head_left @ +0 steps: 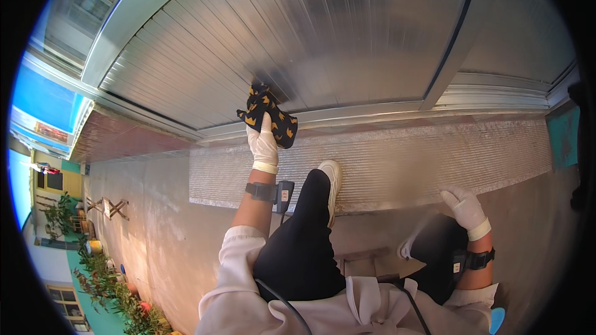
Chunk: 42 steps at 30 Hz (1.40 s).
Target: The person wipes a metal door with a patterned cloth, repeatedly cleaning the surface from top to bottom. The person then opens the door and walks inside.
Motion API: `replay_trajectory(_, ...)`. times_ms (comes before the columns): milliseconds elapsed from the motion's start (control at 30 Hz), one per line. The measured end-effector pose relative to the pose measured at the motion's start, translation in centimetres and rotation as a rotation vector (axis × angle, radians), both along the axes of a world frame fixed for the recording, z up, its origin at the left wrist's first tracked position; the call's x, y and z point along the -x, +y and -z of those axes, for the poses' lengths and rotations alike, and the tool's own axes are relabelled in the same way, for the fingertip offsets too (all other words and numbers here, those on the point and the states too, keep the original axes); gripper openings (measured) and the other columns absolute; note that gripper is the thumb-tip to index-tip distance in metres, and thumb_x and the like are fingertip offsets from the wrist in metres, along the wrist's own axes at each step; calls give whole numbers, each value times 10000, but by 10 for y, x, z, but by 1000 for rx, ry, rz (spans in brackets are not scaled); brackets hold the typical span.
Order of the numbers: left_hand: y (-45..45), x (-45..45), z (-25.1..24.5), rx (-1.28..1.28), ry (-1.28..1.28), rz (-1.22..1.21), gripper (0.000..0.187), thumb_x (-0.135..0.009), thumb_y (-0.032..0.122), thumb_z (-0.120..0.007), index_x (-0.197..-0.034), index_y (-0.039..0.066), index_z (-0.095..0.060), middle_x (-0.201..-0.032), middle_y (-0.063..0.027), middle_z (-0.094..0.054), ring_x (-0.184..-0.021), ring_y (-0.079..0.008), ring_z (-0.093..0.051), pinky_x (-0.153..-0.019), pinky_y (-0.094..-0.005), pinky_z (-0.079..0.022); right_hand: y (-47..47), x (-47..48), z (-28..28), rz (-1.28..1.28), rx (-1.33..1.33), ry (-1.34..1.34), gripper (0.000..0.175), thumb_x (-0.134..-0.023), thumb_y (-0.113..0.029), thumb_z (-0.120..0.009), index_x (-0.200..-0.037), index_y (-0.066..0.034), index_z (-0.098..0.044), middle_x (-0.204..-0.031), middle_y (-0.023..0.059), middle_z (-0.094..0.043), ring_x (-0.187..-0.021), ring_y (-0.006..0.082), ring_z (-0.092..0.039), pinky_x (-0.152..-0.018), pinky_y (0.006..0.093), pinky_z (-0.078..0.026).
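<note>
My left hand [263, 146], in a white glove, grips a black cloth [274, 118] patterned with yellow-orange shapes. The cloth lies against the lower part of a ribbed metal door panel [209, 56], just above its bottom frame rail [354, 112]. A dark reflection shows in the panel beside the cloth. My right hand [465, 209], also gloved in white, hangs near my right knee with its fingers curled. I see nothing in it, though its palm side is hidden.
A ribbed stone step [382, 172] runs along the door's foot, under my left shoe [331, 172]. A low stool [361, 263] shows between my legs. To the left are a folding wooden stand [109, 208] and several potted plants [116, 293]. Cables cross my shirt.
</note>
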State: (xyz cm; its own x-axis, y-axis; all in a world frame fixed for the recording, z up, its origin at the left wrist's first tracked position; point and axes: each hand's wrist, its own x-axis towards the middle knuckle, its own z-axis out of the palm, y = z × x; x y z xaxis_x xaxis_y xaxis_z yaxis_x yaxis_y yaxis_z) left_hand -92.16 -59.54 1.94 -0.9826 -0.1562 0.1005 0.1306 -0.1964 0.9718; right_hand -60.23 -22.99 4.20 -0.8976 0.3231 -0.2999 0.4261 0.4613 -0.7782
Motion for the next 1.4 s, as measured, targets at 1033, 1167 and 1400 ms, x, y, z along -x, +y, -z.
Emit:
replay_trajectory(1033, 61, -3, 19, 1075, 388, 153, 557, -741, 136, -807, -1243, 35, -589, -1108, -161, -628, -992, -354, -636, -845, -369, -517, -13, 5, -27, -120, -86, 17, 331, -890, -203, -674, -1092, 59, -674, -1004, 227, -691, -932, 357, -671, -826, 375, -526)
replay_trajectory(1167, 58, 0, 44, 1067, -36, 324, 332, -830, 188, -765, -1116, 52, -667, -960, -114, -705, -880, -280, -679, -817, -338, -515, -10, 4, -24, -146, -142, 10, 330, -885, -221, -678, -1078, 47, -684, -1015, 228, -689, -944, 364, -666, -834, 385, -524)
replay_trajectory(1400, 66, -3, -25, -206, -402, 431, 355, -945, 222, -657, -1246, 44, -594, -1146, -94, -676, -1018, -215, -671, -855, -338, -565, -7, 3, -22, -123, -134, 0, 342, -880, -242, -677, -1071, 42, -689, -1010, 230, -685, -934, 379, -659, -824, 410, -518)
